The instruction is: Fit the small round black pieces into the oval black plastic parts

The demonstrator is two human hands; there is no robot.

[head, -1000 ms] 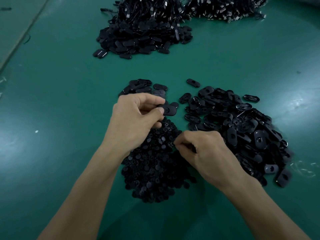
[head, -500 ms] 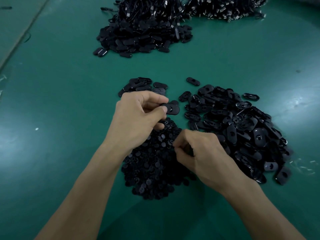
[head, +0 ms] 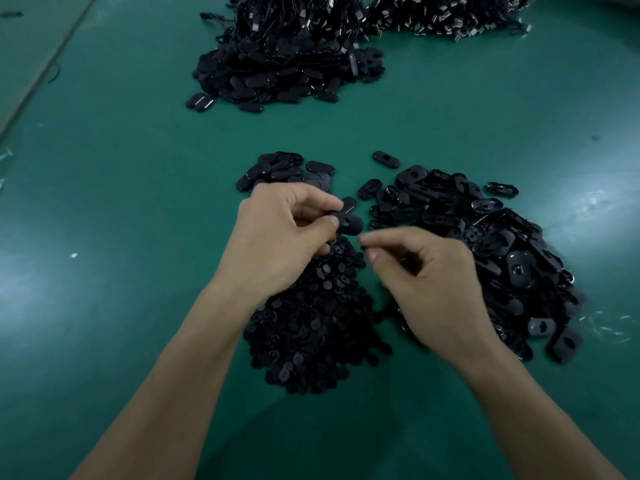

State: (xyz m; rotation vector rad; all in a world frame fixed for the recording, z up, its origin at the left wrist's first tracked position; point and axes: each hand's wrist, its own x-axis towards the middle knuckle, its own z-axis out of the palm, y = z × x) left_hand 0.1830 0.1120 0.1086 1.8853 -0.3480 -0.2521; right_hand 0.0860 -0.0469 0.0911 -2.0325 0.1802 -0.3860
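Observation:
My left hand [head: 277, 237] pinches one oval black plastic part [head: 349, 221] between thumb and fingers, just above the heap of small round black pieces [head: 311, 327]. My right hand [head: 433, 285] has thumb and forefinger pinched together on a small round piece [head: 361, 242], which barely shows at the fingertips. Those fingertips sit just right of and below the held oval part, almost touching it. A large pile of loose oval parts [head: 485, 251] lies to the right, partly under my right hand.
A small group of oval parts [head: 284, 168] lies behind my left hand, and a single oval part [head: 385, 159] sits apart. Far back are a heap of oval parts with cables [head: 287, 64] and another pile [head: 450, 19]. The green table [head: 121, 202] runs to an edge at far left.
My right hand lifted off the heap of round pieces and moved up and left toward the oval part. My left hand stayed nearly still with the part.

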